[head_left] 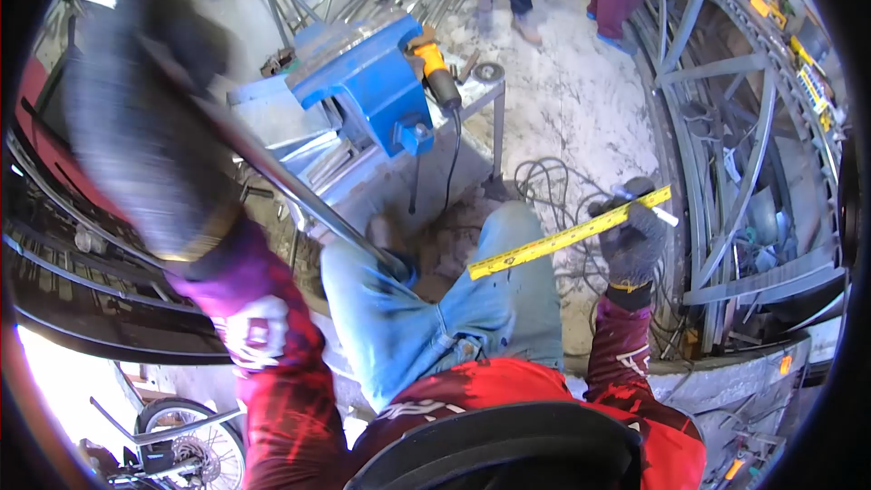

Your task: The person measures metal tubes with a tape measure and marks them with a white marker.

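Observation:
In a dark glove, my left hand is raised close to the camera and smeared by motion. Its fingers curl round a long metal bar, which slants down to the right and ends above my left knee. My right hand, gloved too, is closed on a strip of yellow measuring tape reaching across my right thigh. A thin white stick, perhaps a marker, pokes out of the same fist.
Ahead stands a metal bench with a blue vise and a yellow-black power tool. Cables lie looped on the floor. Steel frames line the right side. Two people stand at the back. A motorcycle wheel shows lower left.

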`<state>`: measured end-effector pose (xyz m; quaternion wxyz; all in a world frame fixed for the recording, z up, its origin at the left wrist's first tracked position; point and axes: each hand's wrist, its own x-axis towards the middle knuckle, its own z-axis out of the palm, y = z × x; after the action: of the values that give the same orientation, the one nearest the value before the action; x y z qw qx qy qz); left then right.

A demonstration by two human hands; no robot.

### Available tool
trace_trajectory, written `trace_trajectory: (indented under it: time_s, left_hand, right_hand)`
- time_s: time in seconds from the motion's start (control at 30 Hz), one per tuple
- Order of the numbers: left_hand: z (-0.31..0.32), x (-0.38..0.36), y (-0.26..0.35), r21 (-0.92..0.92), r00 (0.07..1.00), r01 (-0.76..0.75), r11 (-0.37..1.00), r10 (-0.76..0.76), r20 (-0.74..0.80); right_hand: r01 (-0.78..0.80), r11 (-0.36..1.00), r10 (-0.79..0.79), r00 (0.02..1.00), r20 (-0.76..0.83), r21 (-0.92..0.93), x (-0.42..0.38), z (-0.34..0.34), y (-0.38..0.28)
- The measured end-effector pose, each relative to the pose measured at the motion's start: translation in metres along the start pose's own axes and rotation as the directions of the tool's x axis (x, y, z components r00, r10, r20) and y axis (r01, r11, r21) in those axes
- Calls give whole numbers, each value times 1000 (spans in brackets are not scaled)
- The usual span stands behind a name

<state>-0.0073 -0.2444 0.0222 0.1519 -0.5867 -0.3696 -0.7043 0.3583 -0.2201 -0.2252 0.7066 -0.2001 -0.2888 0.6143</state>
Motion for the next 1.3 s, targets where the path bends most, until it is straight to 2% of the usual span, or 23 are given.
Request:
trace_trajectory:
  time_s: [0.03,0.1,0.13,0.17,0.23,0.27,0.33,0.37,0.4,0.47,0.53,0.6,0.67,0.73,0.83,0.87,0.9,0.97,1.0,1.13,1.23,1.27,1.3]
  left_hand:
    - [-1,-14,-2,144,967,133,981,-160,199]
    - [8,-61,-35,173,979,70,982,-101,179]
    - [17,-89,-43,-164,930,358,919,-336,146]
    - [28,-103,-23,-366,834,550,751,-512,205]
    - [37,-133,-32,-471,745,656,590,-607,276]
    - [40,-144,-39,-490,725,676,550,-613,314]
    - [46,-157,-55,-417,714,697,583,-615,334]
    - [47,-157,-62,-410,700,712,571,-627,343]
    - [47,-156,-68,-396,680,731,555,-643,353]
    - [49,-159,-82,-416,670,732,540,-682,294]
    - [47,-166,-93,-437,660,740,511,-674,330]
    - [47,-177,-100,-450,646,749,487,-689,330]
    - [48,-191,-106,-448,621,768,459,-704,345]
    - [47,-201,-102,-442,602,785,434,-705,375]
    - [44,-206,-95,-387,554,826,410,-718,421]
    - [42,-201,-87,-402,507,850,341,-738,446]
    - [46,-198,-81,-424,464,865,267,-746,477]
    - [42,-207,-91,-368,505,860,354,-698,508]
    - [39,-210,-98,-323,532,846,423,-662,528]
    - [30,-219,-100,-284,542,830,480,-578,610]
    - [19,-219,-105,-74,475,784,616,-518,711]
    - [16,-220,-104,-54,462,792,608,-540,704]
    - [12,-220,-101,-74,414,845,530,-560,717]
  right_hand:
    - [-58,997,57,998,23,51,-2,2,1]
    - [-106,990,101,993,55,88,-3,5,10]
    - [-127,988,123,991,48,93,-4,12,12]
    - [-171,977,164,984,66,125,-6,14,11]
    - [-212,970,201,975,96,119,-3,23,13]
    - [-216,970,206,974,94,109,-2,32,13]
    - [-188,978,181,980,79,94,-1,45,14]
    - [-181,982,169,970,175,57,3,43,19]
    - [-154,988,155,979,130,-16,4,46,23]
    - [-164,986,164,986,39,-14,6,58,31]
    - [-165,986,163,977,136,2,12,64,38]
    - [-159,987,158,983,94,6,17,69,44]
    - [-161,987,161,973,163,-12,21,70,51]
    - [-175,984,177,979,101,-25,18,72,54]
    - [-241,970,242,955,172,-26,16,64,60]
    - [-276,961,273,957,99,21,11,59,58]
    - [-276,959,269,959,92,70,12,53,59]
    - [-293,934,289,956,54,205,12,43,61]
    - [-236,962,224,970,100,140,11,66,57]
    - [-228,965,211,969,132,133,9,63,59]
    - [-298,948,283,950,135,110,5,59,64]
    - [-357,927,340,929,145,111,3,58,69]
    - [-346,922,325,936,137,172,2,61,76]
